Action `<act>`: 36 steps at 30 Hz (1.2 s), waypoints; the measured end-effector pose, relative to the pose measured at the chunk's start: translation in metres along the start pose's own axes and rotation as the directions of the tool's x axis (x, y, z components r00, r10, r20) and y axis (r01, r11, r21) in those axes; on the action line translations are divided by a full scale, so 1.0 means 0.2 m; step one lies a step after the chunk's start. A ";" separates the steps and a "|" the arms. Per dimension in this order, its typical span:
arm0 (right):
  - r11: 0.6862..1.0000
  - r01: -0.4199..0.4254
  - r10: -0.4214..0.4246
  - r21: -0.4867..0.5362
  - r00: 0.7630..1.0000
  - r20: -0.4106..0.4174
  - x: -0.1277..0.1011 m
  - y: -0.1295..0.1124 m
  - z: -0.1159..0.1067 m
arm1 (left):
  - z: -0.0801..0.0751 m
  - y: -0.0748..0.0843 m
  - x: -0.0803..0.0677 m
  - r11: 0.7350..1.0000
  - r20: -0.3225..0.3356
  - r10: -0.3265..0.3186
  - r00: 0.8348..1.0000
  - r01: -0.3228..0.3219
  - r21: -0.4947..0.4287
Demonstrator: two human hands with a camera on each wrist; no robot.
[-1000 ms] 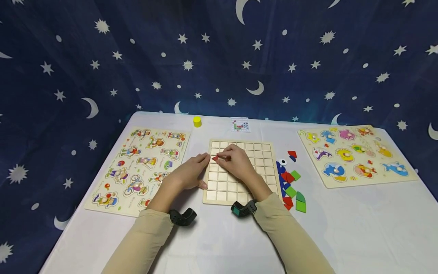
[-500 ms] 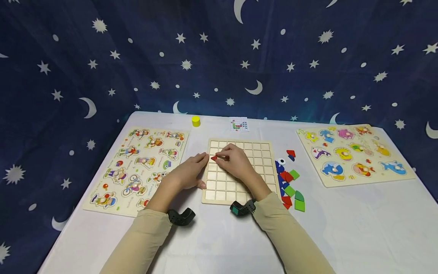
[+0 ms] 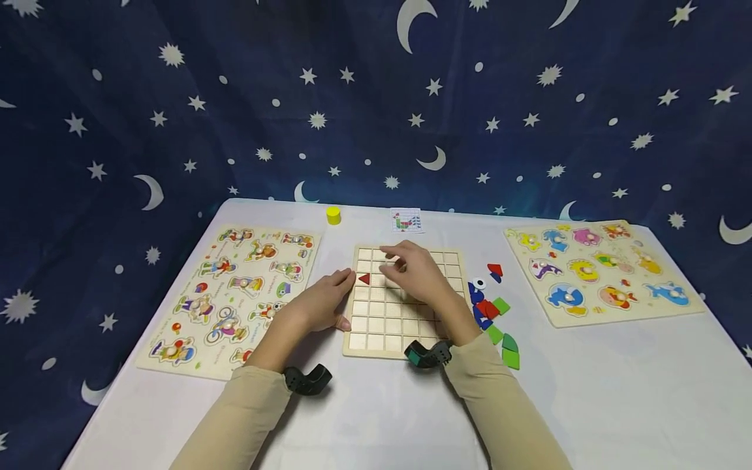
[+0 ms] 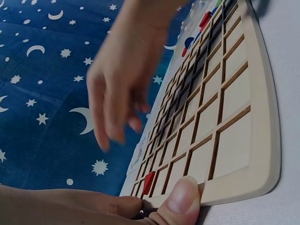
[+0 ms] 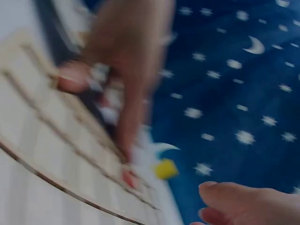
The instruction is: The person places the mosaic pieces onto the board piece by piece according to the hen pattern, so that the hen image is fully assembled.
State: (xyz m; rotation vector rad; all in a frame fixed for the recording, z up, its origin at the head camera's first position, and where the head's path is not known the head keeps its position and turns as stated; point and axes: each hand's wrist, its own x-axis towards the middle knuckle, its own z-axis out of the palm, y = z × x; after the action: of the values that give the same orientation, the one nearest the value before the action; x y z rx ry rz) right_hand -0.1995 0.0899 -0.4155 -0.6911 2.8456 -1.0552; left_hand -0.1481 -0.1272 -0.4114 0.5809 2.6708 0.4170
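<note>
Head view: a dark blue starry backdrop (image 3: 329,52) fills the far side, and below it runs the white tabletop (image 3: 611,405). Two picture boards flank the action, the sports peg puzzle (image 3: 205,365) on the left and the sea-animal peg puzzle (image 3: 640,312) on the right. Between them sits the wooden grid board (image 3: 376,324), and that's where all the play is.

Now the hands. The left-hand grip (image 3: 320,303) stays put along the board's left edge, fingers at the rim, thumb against it in the left wrist view, only resting there rather than wrapped round. And there's the change: the right-hand grip (image 3: 414,271) has let go! A second ago it was pinching at the red piece; now thumb and forefinger stand parted with nothing between them, lifted up and away to the right over the grid. It's blurred in both wrist views.

Behind the board lies the small picture card (image 3: 406,220), printed with coloured shapes on a grid, and left of it the yellow cylinder (image 3: 333,216). Off the right edge wait the loose pieces, a green square (image 3: 501,305) and a white disc (image 3: 479,284) among them.

Smallest, and the star: the red triangle (image 3: 365,279), alone in the leftmost column, third row from the far edge, tip toward the left rim. I'd call that placement done, though whether it's fully seated I cannot tell.
</note>
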 end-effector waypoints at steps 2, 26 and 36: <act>1.000 -0.027 0.027 0.001 0.999 -0.019 -0.01 0.03 -0.10 | 0.00 0.00 0.00 1.000 -0.001 -0.007 1.000 0.007 0.000; 0.822 -0.566 0.566 -0.060 0.824 -0.022 -0.30 0.55 -0.48 | 0.05 -0.06 -0.06 0.999 -0.066 -0.002 0.998 -0.001 -0.046; 0.794 -0.606 0.602 -0.055 0.795 -0.073 -0.31 0.59 -0.49 | 0.05 -0.03 -0.03 0.999 -0.065 0.020 0.998 -0.023 -0.045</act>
State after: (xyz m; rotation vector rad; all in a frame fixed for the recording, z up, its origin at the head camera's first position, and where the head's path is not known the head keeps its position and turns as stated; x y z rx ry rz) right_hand -0.2081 0.2546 -0.4223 0.2665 2.8229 -0.8545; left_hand -0.1413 -0.1326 -0.4202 0.5928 2.7110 0.5099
